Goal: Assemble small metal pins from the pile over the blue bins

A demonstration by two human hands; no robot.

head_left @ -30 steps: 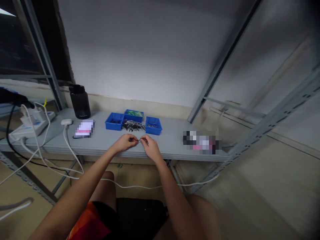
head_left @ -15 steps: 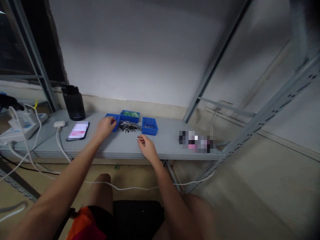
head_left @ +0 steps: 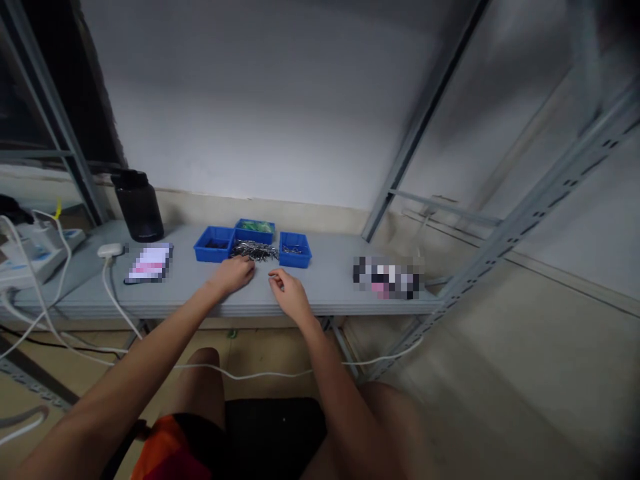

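Head view: loose metal pile (head_left: 257, 251); overlapping pieces could snag and scatter.
Left hand (head_left: 236, 273): at its near edge, grip hidden.
Right hand (head_left: 290, 293): curled, contents cannot be told.

Looks forward and down from head height, above a knee (head_left: 204, 370), and faces a wall (head_left: 250, 120) across a table (head_left: 333, 267). Sits close, yet spans wide, from a power strip (head_left: 75, 239) at the left edge to a metal post (head_left: 510, 230) on the right. Frames the left hand (head_left: 235, 275) and right hand (head_left: 290, 293) near the middle, with floor (head_left: 255, 353) visible below the table's front.
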